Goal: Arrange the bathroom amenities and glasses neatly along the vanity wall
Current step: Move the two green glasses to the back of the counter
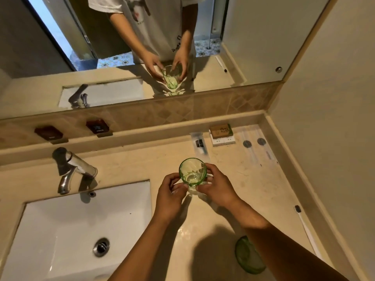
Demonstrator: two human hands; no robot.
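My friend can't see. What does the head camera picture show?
Two hands, left hand and right hand, hold a green glass upright above a beige bathroom counter. Small packets line the back wall, and a white sink with a silver tap is at the left.

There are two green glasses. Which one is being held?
The upright green glass in the middle, held between both hands: left, right. The other green glass sits near the counter's front edge, partly hidden under the right arm, untouched.
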